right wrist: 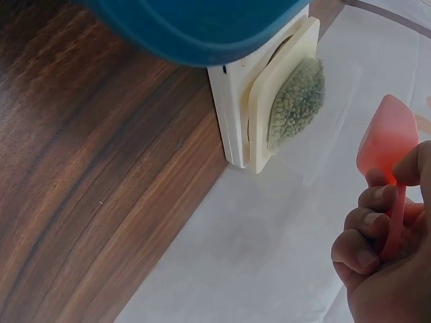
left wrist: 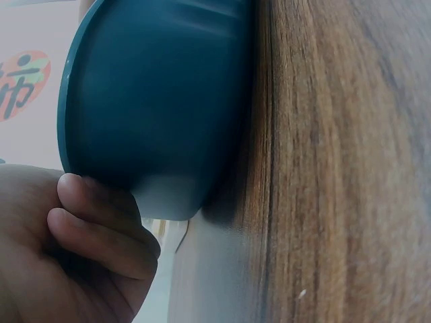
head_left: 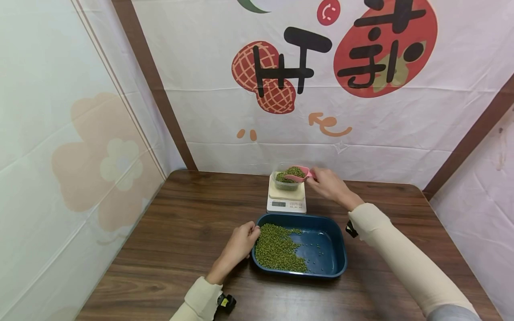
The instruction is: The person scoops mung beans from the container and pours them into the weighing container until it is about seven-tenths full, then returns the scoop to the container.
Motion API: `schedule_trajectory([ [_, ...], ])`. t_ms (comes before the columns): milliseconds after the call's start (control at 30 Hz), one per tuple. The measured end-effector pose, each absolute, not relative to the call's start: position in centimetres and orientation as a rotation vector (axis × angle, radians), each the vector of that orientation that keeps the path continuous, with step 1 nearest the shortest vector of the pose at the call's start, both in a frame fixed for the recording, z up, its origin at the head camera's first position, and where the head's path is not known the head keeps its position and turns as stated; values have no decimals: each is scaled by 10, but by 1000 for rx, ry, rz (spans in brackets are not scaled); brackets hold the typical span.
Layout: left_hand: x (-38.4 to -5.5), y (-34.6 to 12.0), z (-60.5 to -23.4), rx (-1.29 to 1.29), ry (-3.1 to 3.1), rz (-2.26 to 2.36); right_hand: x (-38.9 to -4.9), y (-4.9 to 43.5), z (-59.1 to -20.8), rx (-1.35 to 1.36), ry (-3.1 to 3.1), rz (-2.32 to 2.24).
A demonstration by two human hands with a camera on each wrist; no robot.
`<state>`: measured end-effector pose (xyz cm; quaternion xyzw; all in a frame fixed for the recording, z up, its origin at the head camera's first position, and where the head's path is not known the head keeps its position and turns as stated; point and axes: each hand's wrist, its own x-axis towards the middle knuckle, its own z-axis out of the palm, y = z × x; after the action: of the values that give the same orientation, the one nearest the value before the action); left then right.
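Note:
My right hand (head_left: 330, 183) grips the handle of a pink scoop (right wrist: 388, 138), fingers curled round it. The scoop, with green beans in it, is over a clear plastic container (head_left: 286, 186) that holds more green beans (right wrist: 296, 101). Under the container is a white kitchen scale (head_left: 276, 207) with a small display. My left hand (head_left: 241, 240) pinches the left rim of a dark blue tub (head_left: 346, 254), thumb above and fingers curled at its outer wall. Green mung beans (head_left: 277, 252) are heaped on the tub's left side, with a few loose ones on its right floor.
The brown wooden table (head_left: 192, 214) meets a printed cloth wall (head_left: 217, 154) just behind the scale. Another cloth wall (head_left: 80, 178) runs along the left side. The tub stands close in front of the scale.

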<state>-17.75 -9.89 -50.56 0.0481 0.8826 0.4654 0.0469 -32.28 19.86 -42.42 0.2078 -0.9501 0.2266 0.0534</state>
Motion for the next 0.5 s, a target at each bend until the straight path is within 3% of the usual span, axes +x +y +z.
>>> schedule_trajectory([
  [500, -177, -100, -506, 161, 2679, 1431, -329, 199, -421, 629, -2909, 680],
])
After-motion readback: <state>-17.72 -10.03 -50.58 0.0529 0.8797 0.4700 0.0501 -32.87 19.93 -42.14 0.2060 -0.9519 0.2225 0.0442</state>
